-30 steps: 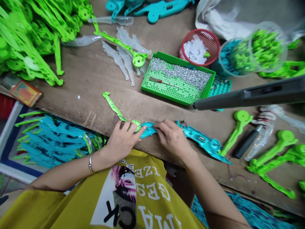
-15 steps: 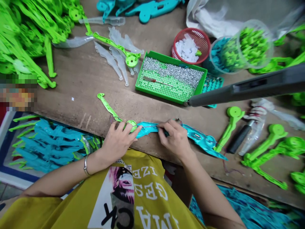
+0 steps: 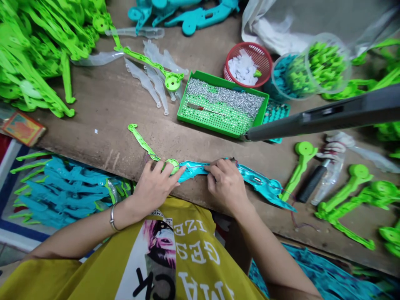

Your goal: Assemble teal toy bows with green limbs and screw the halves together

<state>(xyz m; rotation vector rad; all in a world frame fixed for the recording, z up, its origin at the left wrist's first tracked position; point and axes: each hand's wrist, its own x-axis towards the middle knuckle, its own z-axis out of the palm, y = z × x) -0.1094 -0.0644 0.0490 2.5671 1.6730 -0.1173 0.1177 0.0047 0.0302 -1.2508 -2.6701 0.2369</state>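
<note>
A long blue plastic shell half lies along the front of the bench, its hollow side up, with a thin wire running inside it. At its left end a bright green plastic arm with a round hub joins it. My left hand is closed over the hub, the index finger stretched onto the blue shell. Over the shell's middle, my right hand is curled, fingertips pinched where the wire passes. That hand hides part of the shell. Farther right, the shell shows a small metal piece and more wire.
Ahead stands a green tray of small metal screws with a screwdriver in it. A grey power tool reaches in from the right. Beyond are a red basket and plastic tubs. Green parts heap at left.
My right hand has curled its fingers in tighter and turned slightly over the shell. My left hand stays in place. The view has shifted a little.
</note>
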